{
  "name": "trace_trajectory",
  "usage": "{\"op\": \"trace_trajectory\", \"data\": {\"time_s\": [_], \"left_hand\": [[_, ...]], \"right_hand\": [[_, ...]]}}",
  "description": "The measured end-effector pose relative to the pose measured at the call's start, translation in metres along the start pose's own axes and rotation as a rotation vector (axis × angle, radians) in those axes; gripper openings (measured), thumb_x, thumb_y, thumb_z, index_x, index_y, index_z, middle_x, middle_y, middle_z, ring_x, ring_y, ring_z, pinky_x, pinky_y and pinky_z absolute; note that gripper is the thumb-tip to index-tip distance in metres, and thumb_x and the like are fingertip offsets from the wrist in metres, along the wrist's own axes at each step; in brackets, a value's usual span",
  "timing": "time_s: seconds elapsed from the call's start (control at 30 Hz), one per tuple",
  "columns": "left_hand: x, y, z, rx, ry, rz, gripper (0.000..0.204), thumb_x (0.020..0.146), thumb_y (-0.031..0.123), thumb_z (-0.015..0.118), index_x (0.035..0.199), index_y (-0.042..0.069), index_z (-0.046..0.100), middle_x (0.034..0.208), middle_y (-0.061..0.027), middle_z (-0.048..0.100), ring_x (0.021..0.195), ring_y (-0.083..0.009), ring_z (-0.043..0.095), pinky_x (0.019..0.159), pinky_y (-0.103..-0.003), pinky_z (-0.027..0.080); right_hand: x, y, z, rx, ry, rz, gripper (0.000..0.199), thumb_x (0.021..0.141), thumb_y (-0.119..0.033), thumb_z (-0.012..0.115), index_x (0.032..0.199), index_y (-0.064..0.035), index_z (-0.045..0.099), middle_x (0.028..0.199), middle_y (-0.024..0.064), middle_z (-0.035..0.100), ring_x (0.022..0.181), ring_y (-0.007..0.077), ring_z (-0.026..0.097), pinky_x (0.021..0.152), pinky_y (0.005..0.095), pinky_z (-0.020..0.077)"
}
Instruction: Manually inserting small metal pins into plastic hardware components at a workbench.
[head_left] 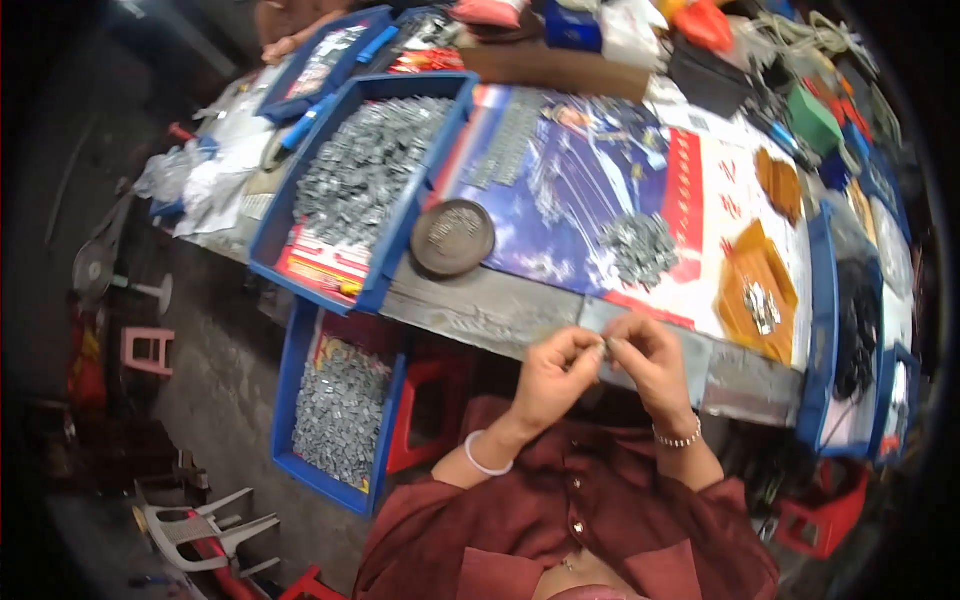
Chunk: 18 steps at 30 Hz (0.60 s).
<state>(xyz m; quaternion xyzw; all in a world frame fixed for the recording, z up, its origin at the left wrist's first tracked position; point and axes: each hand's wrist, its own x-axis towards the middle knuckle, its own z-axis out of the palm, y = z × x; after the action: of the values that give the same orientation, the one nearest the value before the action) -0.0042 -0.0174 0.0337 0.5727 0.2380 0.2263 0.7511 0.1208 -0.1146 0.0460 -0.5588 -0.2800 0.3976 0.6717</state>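
Observation:
My left hand and my right hand meet at the table's front edge, fingertips pinched close together. Between them is something too small to make out, mostly hidden by the fingers. Just beyond lies a loose pile of small grey metal parts on a printed poster. To its right, an open amber-coloured packet carries several shiny silver pieces. A round dark dish with tiny parts in it stands to the left. Farther back, grey parts lie in neat rows.
A large blue tray full of grey parts sits at the table's left. Below it is another blue tray of grey parts, beside a red stool. Blue bins border the right side. Another person's hand shows at the far left.

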Motion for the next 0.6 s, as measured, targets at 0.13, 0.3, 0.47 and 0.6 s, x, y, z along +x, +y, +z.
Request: {"op": "trace_trajectory", "data": {"time_s": [0.13,0.3,0.47,0.6], "left_hand": [[-0.001,-0.001,0.0,0.01,-0.044,0.069,0.009,0.092,0.007,0.059,0.098,0.0,0.061,0.075,0.004,0.061,0.064,0.0006,0.052,0.056,-0.016,0.041],[-0.003,0.002,0.0,0.055,-0.054,0.061,0.012,0.092,0.008,0.058,0.1,-0.001,0.062,0.08,0.0022,0.062,0.066,-0.0016,0.054,0.058,-0.018,0.044],[-0.007,0.005,-0.005,-0.007,-0.051,0.026,0.012,0.092,0.01,0.059,0.097,-0.001,0.062,0.075,0.0016,0.061,0.064,-0.0028,0.056,0.058,-0.02,0.046],[-0.006,0.01,-0.006,0.029,-0.05,0.016,0.015,0.092,0.01,0.059,0.101,-0.001,0.062,0.075,0.0011,0.061,0.064,-0.0033,0.056,0.057,-0.02,0.047]], "right_hand": [[-0.001,-0.001,0.002,-0.02,0.007,-0.047,0.003,0.086,0.0,0.059,0.086,0.0002,0.056,0.091,0.0054,0.057,0.078,0.0091,0.053,0.068,0.0223,0.0439],[-0.001,-0.008,0.001,0.017,0.154,-0.13,0.004,0.088,-0.002,0.059,0.088,-0.0011,0.055,0.088,0.0101,0.064,0.065,0.0095,0.056,0.062,0.0226,0.0462],[-0.002,-0.01,-0.001,0.052,0.138,-0.1,0.006,0.089,-0.003,0.06,0.088,-0.0011,0.054,0.083,0.0102,0.065,0.062,0.0092,0.056,0.057,0.0213,0.046],[-0.005,-0.009,-0.004,-0.051,0.067,-0.082,0.006,0.088,-0.003,0.062,0.092,-0.0001,0.058,0.083,0.0073,0.064,0.066,0.0088,0.057,0.058,0.0215,0.0473]]}}
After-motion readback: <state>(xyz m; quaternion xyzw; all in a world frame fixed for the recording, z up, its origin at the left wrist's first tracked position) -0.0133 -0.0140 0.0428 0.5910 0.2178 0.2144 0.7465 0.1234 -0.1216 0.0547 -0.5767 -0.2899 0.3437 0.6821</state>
